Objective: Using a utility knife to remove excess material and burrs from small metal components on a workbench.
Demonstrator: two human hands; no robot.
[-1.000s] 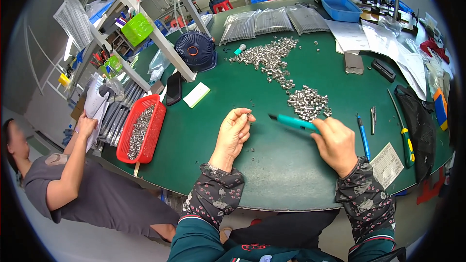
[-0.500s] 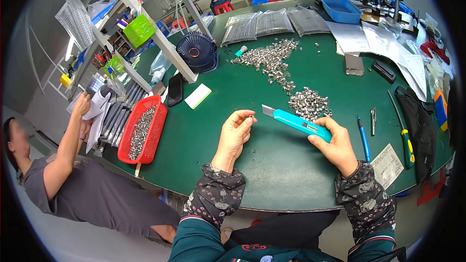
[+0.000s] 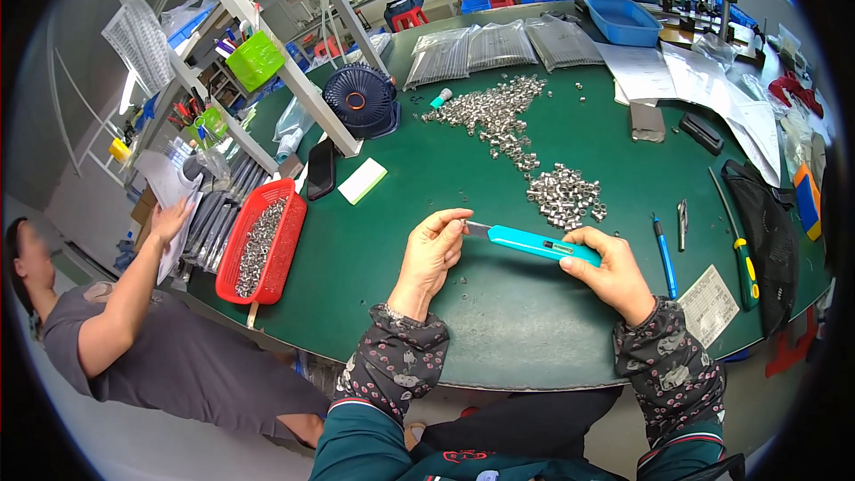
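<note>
My right hand is closed round the turquoise handle of a utility knife, whose blade points left. The blade tip meets the fingertips of my left hand, which pinch a small metal ring, mostly hidden by the fingers. Beyond the knife lies a small heap of short silvery metal rings. A larger spread of the same rings stretches farther back on the green table.
At left stand a red basket of small metal parts, a phone and a fan. A blue pen and a screwdriver lie at right. Bagged tubes and a blue bin are behind. A co-worker handles papers.
The knife has moved left and slightly down, bringing its blade to my left fingertips. My left hand stays nearly in place. The co-worker's raised hand has lowered onto papers.
</note>
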